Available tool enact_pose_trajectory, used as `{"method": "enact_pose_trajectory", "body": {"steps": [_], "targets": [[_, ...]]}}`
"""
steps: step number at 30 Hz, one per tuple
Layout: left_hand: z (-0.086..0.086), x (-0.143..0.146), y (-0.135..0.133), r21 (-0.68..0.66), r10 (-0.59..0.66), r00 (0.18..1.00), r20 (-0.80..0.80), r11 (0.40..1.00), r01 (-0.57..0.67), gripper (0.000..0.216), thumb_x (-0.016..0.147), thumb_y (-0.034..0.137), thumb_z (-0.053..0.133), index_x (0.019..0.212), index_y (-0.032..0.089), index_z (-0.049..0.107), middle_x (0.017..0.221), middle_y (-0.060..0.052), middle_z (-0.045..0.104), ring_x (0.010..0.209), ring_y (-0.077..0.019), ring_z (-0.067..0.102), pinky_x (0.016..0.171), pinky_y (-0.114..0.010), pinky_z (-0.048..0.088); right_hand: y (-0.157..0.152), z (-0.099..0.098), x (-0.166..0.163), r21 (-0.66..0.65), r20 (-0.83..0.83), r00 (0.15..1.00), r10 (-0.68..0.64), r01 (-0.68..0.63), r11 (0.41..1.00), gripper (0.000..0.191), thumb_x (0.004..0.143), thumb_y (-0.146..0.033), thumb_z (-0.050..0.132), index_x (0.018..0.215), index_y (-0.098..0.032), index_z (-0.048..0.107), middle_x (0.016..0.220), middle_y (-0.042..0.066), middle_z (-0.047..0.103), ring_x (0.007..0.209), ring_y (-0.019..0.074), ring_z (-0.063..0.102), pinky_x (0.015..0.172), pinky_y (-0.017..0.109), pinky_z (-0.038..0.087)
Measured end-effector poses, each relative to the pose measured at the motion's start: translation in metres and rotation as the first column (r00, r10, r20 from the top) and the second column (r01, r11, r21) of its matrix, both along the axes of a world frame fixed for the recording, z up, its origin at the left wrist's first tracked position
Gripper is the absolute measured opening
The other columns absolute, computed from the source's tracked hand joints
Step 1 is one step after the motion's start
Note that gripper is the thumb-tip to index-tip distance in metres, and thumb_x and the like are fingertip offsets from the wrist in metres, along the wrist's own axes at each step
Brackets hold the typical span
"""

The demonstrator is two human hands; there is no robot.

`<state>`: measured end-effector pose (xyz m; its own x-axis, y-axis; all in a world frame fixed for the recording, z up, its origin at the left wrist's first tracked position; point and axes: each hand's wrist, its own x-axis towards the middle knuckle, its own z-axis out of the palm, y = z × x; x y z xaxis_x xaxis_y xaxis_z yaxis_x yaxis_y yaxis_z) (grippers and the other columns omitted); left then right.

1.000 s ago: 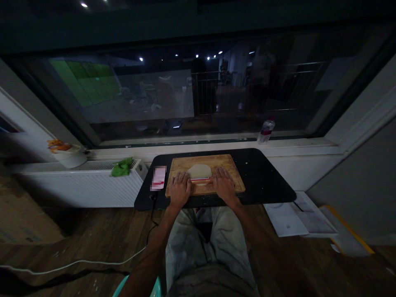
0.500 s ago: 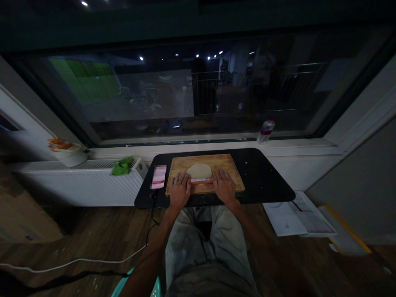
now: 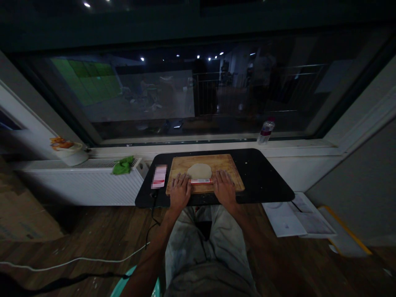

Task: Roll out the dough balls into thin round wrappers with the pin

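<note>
A pale, flattened round of dough (image 3: 200, 171) lies on a wooden cutting board (image 3: 181, 161). Along its near edge is a rolling pin with a red and white label (image 3: 200, 180), only its middle part showing between my hands. My left hand (image 3: 180, 190) lies over the pin's left end, fingers stretched forward. Over the right end rests my right hand (image 3: 225, 187), palm down with its fingers extended. Both hands cover the pin's ends, and neither is wrapped round it as far as I can see.
Under the board is a black tabletop (image 3: 266, 177). A phone with a blurred screen (image 3: 159, 176) lies left of the board, beside a cable. A bottle (image 3: 266, 130) stands on the windowsill. A green cloth (image 3: 123, 165) drapes over the radiator (image 3: 93, 187).
The rolling pin has turned slightly, so more of its label's print shows. My right hand has shifted a little towards me; the left hand has barely moved.
</note>
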<state>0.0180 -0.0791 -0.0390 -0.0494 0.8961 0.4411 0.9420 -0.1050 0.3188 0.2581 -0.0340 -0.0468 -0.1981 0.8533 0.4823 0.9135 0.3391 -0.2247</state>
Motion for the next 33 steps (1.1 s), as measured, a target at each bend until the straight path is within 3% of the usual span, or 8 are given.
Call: {"method": "enact_pose_trajectory", "body": {"steps": [6, 18, 28, 33], "targets": [[-0.007, 0.001, -0.001, 0.062, -0.001, 1.000, -0.006, 0.998, 0.001, 0.045, 0.116, 0.031, 0.043, 0.148, 0.024, 0.073, 0.164, -0.010, 0.068, 0.163, -0.0355, 0.052, 0.134, -0.063, 0.042, 0.003, -0.012, 0.001, 0.123, -0.018, 1.000, 0.018, -0.016, 0.992, 0.055, 0.116, -0.028, 0.041, 0.164, -0.011, 0.060, 0.161, 0.021, 0.066, 0.157, 0.0355, 0.053, 0.132, 0.055, 0.039], [-0.012, -0.001, -0.008, 0.041, -0.014, 1.000, -0.003, 0.999, 0.014, 0.045, 0.116, 0.031, 0.046, 0.153, 0.023, 0.071, 0.167, -0.009, 0.065, 0.169, -0.0342, 0.044, 0.137, -0.061, 0.040, -0.011, -0.014, 0.000, 0.122, -0.024, 1.000, -0.004, 0.007, 0.993, 0.055, 0.117, -0.029, 0.037, 0.163, -0.010, 0.062, 0.167, 0.022, 0.062, 0.161, 0.0362, 0.048, 0.133, 0.056, 0.037], [-0.028, 0.001, -0.026, 0.102, -0.040, 0.998, 0.038, 0.994, 0.036, 0.050, 0.115, 0.029, 0.047, 0.161, 0.026, 0.065, 0.166, -0.009, 0.066, 0.168, -0.0339, 0.044, 0.136, -0.062, 0.042, -0.028, -0.021, 0.003, 0.135, -0.004, 1.000, -0.011, 0.012, 0.991, 0.055, 0.119, -0.030, 0.035, 0.165, -0.014, 0.060, 0.167, 0.020, 0.062, 0.162, 0.0350, 0.046, 0.136, 0.057, 0.029], [-0.022, 0.001, -0.018, 0.099, -0.039, 0.999, 0.019, 0.994, 0.037, 0.050, 0.116, 0.031, 0.045, 0.161, 0.025, 0.065, 0.166, -0.009, 0.066, 0.167, -0.0348, 0.047, 0.136, -0.063, 0.042, -0.022, -0.014, 0.003, 0.100, 0.013, 1.000, -0.007, 0.006, 0.995, 0.056, 0.119, -0.031, 0.035, 0.165, -0.013, 0.061, 0.167, 0.020, 0.063, 0.163, 0.0345, 0.046, 0.137, 0.058, 0.025]]}}
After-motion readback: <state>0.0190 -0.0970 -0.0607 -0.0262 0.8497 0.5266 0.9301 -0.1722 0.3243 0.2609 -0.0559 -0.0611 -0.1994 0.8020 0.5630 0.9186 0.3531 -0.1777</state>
